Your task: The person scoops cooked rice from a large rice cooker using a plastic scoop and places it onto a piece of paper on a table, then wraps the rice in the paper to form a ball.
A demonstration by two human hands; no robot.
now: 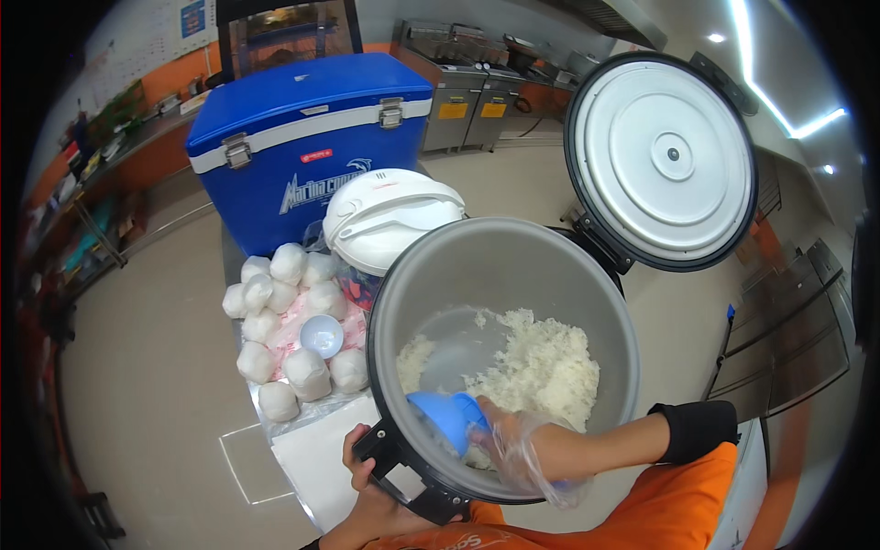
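A large round pot of a rice cooker [509, 254] stands before me with its metal lid [670, 155] raised at the upper right. Cooked white rice [543, 364] lies inside, mostly to the right. My right hand [522, 440], in a thin clear plastic glove, reaches into the pot and grips a blue plastic scoop [443, 416] against its near left wall. My left hand [375, 491] holds the black handle [409, 481] on the cooker's near rim. Left of the cooker, several white wrapped balls [306, 375] sit on plastic around a small pale bowl [322, 336].
A blue cooler box [309, 137] with metal latches stands behind the wrapped balls. A white-lidded container [388, 220] touches the cooker's far left side. White paper sheets [323, 460] lie at the near left. Fryers [467, 103] and a steel shelf [137, 151] stand farther off.
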